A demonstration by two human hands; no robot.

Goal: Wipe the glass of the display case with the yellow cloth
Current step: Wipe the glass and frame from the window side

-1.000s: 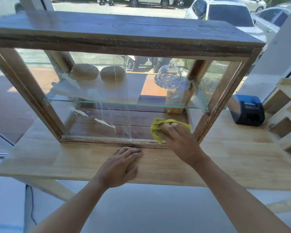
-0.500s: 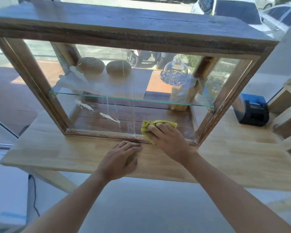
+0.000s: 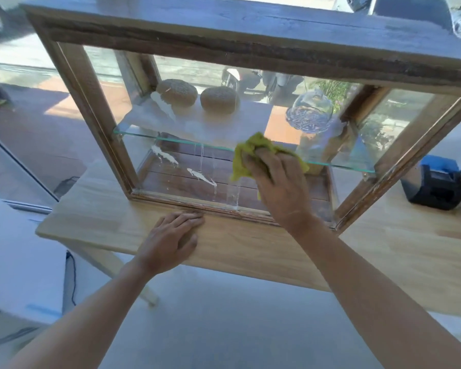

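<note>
yellow cloth (image 3: pixel 246 153) wiped higher up glass (image 3: pixel 186 166)

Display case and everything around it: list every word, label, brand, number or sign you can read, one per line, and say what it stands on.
None can be read.
Display case: bare wood and glass, no lettering shows.
Yellow cloth under the right hand: plain.
Black and blue device on the table: no text can be made out, blurred.
Cars outside: no plate or badge is legible.

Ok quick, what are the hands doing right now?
Left hand: open, resting flat on the wooden table, holding nothing.
Right hand: fingers curled on the yellow cloth, pressing it against the display case glass.
</note>
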